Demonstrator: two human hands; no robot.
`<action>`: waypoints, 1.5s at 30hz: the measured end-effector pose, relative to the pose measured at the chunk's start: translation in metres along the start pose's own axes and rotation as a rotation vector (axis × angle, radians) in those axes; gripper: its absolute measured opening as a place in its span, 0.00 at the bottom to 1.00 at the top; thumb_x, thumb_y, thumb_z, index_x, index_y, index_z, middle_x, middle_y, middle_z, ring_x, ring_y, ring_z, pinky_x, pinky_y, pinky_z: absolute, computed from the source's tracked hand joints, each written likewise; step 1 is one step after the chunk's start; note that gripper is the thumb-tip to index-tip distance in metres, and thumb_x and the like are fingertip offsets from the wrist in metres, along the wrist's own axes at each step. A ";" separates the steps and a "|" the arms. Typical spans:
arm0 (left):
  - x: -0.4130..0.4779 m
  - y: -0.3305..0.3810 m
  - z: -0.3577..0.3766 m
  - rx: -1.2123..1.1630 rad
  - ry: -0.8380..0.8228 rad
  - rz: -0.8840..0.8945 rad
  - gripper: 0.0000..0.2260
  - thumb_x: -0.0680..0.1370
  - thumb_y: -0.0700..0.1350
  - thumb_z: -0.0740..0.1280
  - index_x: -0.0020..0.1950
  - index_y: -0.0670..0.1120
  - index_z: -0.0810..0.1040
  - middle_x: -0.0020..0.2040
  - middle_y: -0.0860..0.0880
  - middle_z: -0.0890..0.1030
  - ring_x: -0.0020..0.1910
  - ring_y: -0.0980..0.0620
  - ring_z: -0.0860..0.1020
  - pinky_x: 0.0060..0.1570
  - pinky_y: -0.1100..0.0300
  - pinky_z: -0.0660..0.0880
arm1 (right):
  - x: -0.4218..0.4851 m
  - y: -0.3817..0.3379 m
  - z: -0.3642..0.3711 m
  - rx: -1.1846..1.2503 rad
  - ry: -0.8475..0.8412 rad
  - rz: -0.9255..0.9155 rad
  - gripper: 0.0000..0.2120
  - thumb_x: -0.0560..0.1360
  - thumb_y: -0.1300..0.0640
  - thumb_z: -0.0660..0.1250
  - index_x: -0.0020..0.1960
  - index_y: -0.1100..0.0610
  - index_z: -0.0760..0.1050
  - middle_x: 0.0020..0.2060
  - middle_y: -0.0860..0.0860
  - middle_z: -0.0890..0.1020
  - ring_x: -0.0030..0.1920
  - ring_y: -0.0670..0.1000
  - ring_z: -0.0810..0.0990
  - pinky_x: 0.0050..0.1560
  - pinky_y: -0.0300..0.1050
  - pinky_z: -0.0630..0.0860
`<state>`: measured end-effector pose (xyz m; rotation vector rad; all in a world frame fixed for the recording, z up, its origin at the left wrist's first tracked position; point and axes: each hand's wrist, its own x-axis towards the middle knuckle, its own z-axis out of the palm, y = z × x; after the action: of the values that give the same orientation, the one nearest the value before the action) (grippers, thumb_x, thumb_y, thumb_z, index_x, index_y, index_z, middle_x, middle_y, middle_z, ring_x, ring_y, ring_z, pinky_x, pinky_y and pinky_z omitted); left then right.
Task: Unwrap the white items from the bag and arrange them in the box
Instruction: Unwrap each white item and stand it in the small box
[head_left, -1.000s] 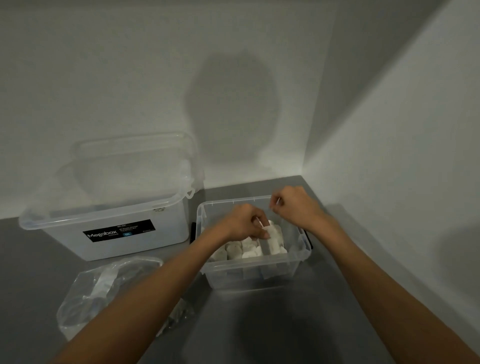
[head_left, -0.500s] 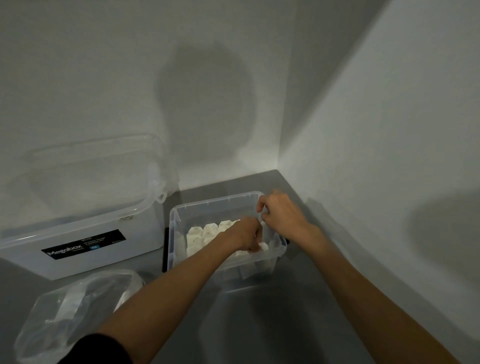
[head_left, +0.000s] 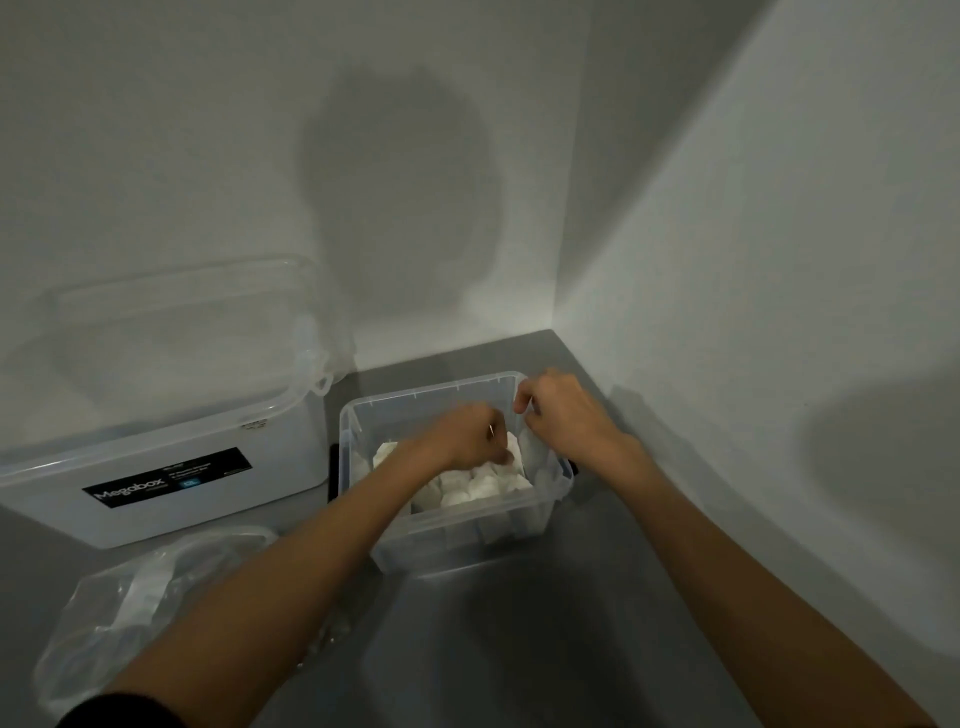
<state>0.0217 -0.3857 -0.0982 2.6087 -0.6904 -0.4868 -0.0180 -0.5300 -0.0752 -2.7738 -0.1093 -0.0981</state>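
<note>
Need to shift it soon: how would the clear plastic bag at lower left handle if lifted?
The plastic bag looks floppy: it lies crumpled and slumped. Probably light, with few white items showing inside. Its glossy film may slip.

A dull grey surface (head_left: 519, 654) fills the lower half of the frame and runs into the wall corner at centre. Three things sit on it. A small clear box (head_left: 467, 535) is at centre. A large lidded clear box (head_left: 283, 449) with a black label (head_left: 166, 480) is at left. A crumpled clear bag (head_left: 111, 618) is at lower left.
</note>
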 end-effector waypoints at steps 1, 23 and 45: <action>-0.008 -0.002 -0.012 -0.051 0.032 0.020 0.07 0.73 0.45 0.72 0.47 0.43 0.79 0.45 0.47 0.82 0.42 0.49 0.81 0.48 0.53 0.80 | 0.000 -0.003 -0.002 -0.003 -0.002 -0.003 0.10 0.75 0.67 0.63 0.51 0.57 0.79 0.53 0.55 0.76 0.48 0.55 0.79 0.50 0.48 0.78; -0.267 -0.187 -0.067 -0.333 0.226 -0.226 0.05 0.75 0.38 0.68 0.48 0.45 0.81 0.42 0.47 0.83 0.40 0.51 0.83 0.37 0.65 0.80 | -0.046 -0.283 0.061 0.234 -0.323 -0.390 0.08 0.77 0.63 0.64 0.49 0.62 0.81 0.45 0.55 0.83 0.42 0.49 0.79 0.45 0.37 0.75; -0.284 -0.231 -0.025 -0.631 0.272 -0.097 0.08 0.75 0.33 0.67 0.51 0.40 0.80 0.41 0.44 0.83 0.41 0.46 0.83 0.45 0.56 0.81 | -0.062 -0.302 0.138 -0.198 -0.361 -0.130 0.09 0.73 0.63 0.69 0.53 0.62 0.77 0.52 0.58 0.79 0.54 0.57 0.79 0.51 0.47 0.75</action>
<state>-0.1102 -0.0439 -0.1177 2.0573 -0.2603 -0.3030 -0.0989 -0.2035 -0.1028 -2.9493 -0.3908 0.3808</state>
